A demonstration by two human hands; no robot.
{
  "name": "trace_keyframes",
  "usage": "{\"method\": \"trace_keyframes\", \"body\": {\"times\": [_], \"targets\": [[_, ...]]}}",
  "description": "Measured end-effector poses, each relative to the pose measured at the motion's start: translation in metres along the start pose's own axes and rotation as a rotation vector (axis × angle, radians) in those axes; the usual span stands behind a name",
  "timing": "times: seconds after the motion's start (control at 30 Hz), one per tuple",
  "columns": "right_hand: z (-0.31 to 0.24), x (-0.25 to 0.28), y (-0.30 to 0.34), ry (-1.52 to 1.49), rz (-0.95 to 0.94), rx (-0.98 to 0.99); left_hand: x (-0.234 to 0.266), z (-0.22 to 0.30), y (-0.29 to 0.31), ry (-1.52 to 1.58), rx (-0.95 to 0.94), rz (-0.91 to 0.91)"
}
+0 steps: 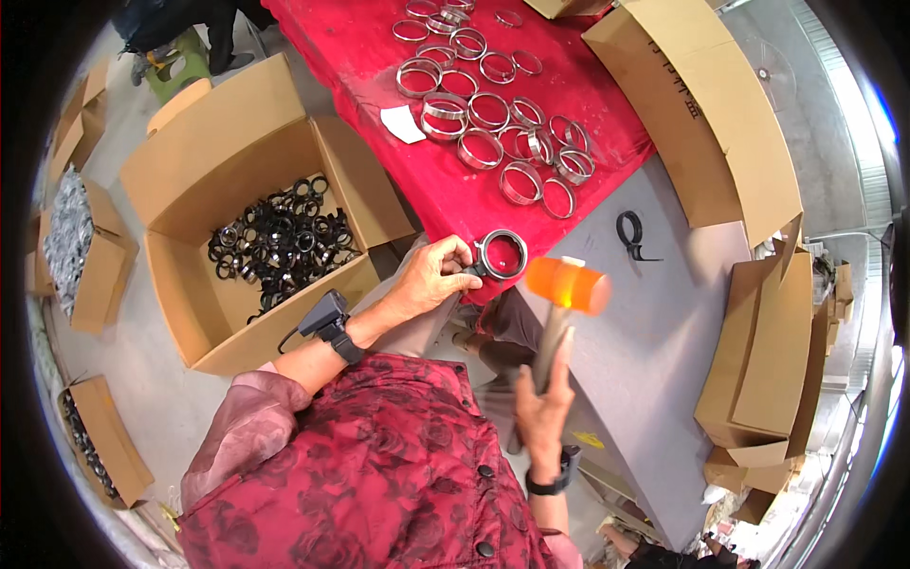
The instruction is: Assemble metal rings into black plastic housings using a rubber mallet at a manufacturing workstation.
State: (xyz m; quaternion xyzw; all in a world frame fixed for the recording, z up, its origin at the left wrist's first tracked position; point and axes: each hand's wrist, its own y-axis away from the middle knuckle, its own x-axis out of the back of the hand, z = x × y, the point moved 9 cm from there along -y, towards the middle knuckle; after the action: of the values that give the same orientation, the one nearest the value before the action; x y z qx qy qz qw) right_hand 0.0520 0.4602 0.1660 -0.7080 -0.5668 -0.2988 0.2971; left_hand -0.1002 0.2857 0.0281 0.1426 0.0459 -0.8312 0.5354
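My left hand (434, 278) pinches a black ring (485, 261) by its side tab, between thumb and fingers. The ring is lined with a shiny metal band and sits at the near corner of the red cloth (370, 81). To its right, my right hand (544, 412) grips the handle of an orange-headed mallet (567, 286). The mallet head is raised beside the ring, apart from it, and slightly blurred. Many loose metal rings (521, 198) are spread over the cloth beyond my hands.
An open cardboard box (180, 313) at left holds a heap of black rings (284, 232). A black looped strap (628, 232) lies on the grey tabletop (664, 332). White paper (403, 124) rests on the cloth. More cartons (758, 351) stand along the right.
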Motion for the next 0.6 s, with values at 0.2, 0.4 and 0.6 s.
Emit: {"method": "trace_keyframes", "body": {"times": [0.2,0.4,0.6], "targets": [[-0.048,0.047,-0.018,0.047,0.322,0.253,-0.003,0.006,0.003,0.071,-0.001,0.013],[-0.053,0.014,-0.06,0.017,-0.169,0.09,0.003,0.002,-0.006,0.011,-0.032,0.033],[-0.033,0.009,-0.061,0.099,-0.048,0.179,-0.004,0.013,0.0,-0.052,-0.016,0.01]]}}
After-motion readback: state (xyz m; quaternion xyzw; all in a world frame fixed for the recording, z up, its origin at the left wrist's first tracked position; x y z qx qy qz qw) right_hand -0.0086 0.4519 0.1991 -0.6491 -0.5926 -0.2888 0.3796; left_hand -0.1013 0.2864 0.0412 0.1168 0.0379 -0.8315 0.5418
